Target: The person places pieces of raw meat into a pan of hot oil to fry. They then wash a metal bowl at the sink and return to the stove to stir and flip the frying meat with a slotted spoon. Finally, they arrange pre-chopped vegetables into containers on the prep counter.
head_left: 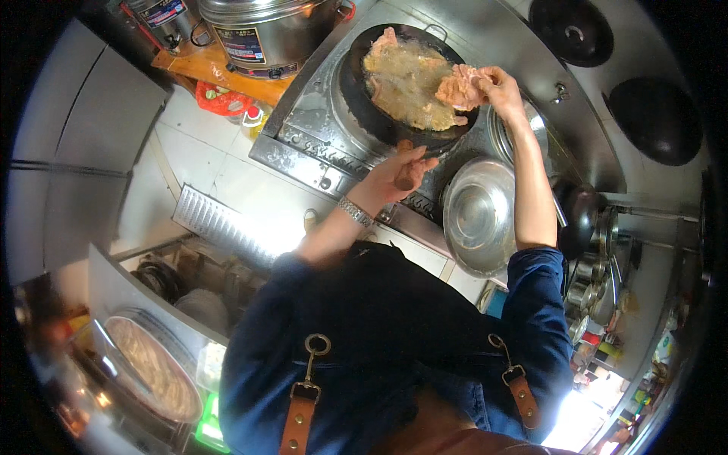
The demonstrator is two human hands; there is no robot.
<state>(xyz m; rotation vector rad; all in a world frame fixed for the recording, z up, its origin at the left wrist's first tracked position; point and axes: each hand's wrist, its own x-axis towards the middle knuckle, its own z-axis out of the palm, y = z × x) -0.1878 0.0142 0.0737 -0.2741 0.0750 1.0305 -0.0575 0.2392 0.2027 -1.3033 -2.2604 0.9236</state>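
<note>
A black wok (355, 102) sits on the stove, with bubbling oil and several pale, battered meat pieces (406, 72) frying in it. My right hand (500, 91) pinches a battered piece of meat (459, 88) over the wok's right side; its lower edge is at or just above the oil, I cannot tell which. My left hand (400, 173), with a metal watch on the wrist, is closed around the wok's short brown handle (406, 145) at the near rim. The fingers partly cover that handle.
A wide metal basin (479, 216) rests right of the wok, near my right forearm. Large steel pots (265, 38) stand on a wooden bench (262, 87) at the upper left. Dark woks (656, 121) hang at the right. A tub of pale food (152, 368) stands lower left.
</note>
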